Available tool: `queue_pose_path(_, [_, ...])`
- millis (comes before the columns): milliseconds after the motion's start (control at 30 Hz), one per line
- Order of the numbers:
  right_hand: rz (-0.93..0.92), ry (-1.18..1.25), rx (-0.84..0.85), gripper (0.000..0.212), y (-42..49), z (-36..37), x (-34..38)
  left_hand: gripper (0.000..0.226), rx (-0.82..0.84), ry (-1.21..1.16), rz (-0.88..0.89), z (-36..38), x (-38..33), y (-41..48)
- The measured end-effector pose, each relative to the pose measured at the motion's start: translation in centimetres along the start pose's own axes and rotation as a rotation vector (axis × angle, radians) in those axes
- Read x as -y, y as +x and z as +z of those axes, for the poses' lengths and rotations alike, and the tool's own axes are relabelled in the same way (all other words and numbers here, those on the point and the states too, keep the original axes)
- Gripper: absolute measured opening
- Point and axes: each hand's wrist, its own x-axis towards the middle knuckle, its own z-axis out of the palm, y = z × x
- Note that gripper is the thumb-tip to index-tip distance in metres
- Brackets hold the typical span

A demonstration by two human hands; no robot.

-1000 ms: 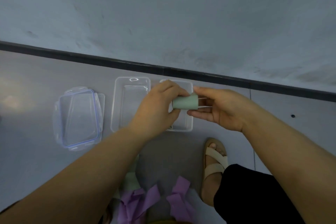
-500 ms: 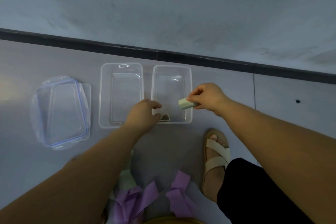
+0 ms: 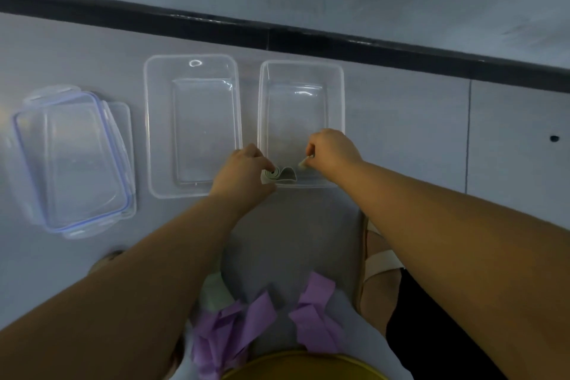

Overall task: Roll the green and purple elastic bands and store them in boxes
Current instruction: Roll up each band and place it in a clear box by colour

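Observation:
Two clear boxes stand side by side on the floor, the left box (image 3: 147, 133) and the right box (image 3: 341, 95). A loosely rolled green band (image 3: 280, 174) lies in the near left corner of the right box. My left hand (image 3: 243, 173) reaches over the rim, and its curled fingers grip this roll. Over the box's near end, my right hand (image 3: 331, 153) pinches a second green roll (image 3: 303, 163), most of which its fingers hide. Loose purple bands (image 3: 237, 327) and a green band (image 3: 216, 290) lie near me at the bottom.
Stacked clear lids (image 3: 71, 160) with blue seals lie left of the boxes. A dark skirting strip (image 3: 308, 40) runs along the wall behind them. My sandalled foot (image 3: 377, 259) is at the right, and a yellow rim (image 3: 302, 362) shows at the bottom edge.
My right hand has carried the green roll from above the boxes down into the near end of the right box. My left hand let go of it and moved to the roll in the corner.

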Motion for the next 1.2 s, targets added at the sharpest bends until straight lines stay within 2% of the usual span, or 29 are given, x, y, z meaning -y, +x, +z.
queue_pose_path(267, [0.082,0.011,0.082,0.024,1.8,2.3,0.2,0.032,-0.053,0.01,0.019,0.9,0.5,0.6])
queue_pose_path(700, [0.036,-0.084,0.138,0.025,1.6,2.6,0.4,0.03,-0.066,0.011,0.016,1.0,0.6,1.0])
queue_pose_path(867, [-0.053,-0.141,0.153,0.028,1.0,2.1,0.5,0.031,-0.067,0.01,0.003,1.1,0.7,1.1])
queue_pose_path(967, [-0.095,-0.138,0.104,0.026,0.5,1.8,0.4,0.031,-0.065,0.006,0.003,1.2,0.7,1.1])
queue_pose_path(1200, [-0.073,-0.024,0.132,0.036,0.3,1.3,-0.2,0.031,-0.069,-0.008,0.007,1.1,0.7,1.1])
